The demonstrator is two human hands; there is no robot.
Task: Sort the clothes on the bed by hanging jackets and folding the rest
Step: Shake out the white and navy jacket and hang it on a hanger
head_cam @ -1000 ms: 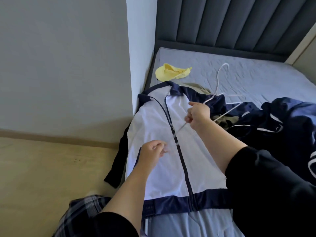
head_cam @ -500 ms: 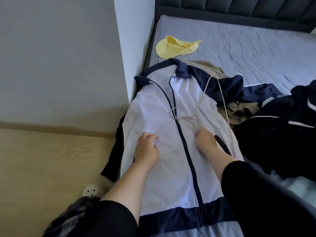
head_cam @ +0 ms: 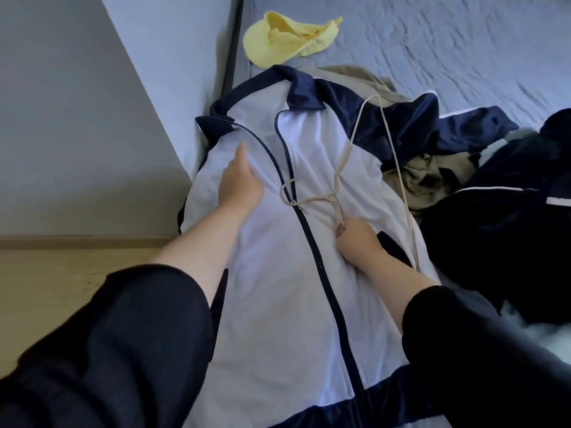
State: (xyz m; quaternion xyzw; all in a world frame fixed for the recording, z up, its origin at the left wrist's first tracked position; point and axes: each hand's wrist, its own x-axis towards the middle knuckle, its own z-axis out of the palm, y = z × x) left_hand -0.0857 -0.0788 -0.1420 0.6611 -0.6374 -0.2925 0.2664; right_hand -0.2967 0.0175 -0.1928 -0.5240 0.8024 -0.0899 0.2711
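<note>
A white jacket [head_cam: 272, 288] with navy collar, shoulders and hem lies face up on the bed, its zipper open at the top. A cream wire hanger [head_cam: 343, 162] lies on its chest, with the hook near the zipper pull. My left hand [head_cam: 239, 180] presses flat on the left chest panel, fingers straight. My right hand [head_cam: 355, 239] is curled and grips the hanger just below its neck, resting on the right panel.
A yellow cap [head_cam: 287, 38] lies beyond the collar on the grey sheet [head_cam: 432, 41]. An olive garment [head_cam: 432, 177] and a heap of dark navy clothes [head_cam: 509, 217] sit to the right. A wall [head_cam: 77, 118] and wooden floor [head_cam: 61, 273] border the left side.
My right hand brought the hanger down from the air onto the jacket's chest. My left hand slid up the left panel and flattened. The view tilted downward.
</note>
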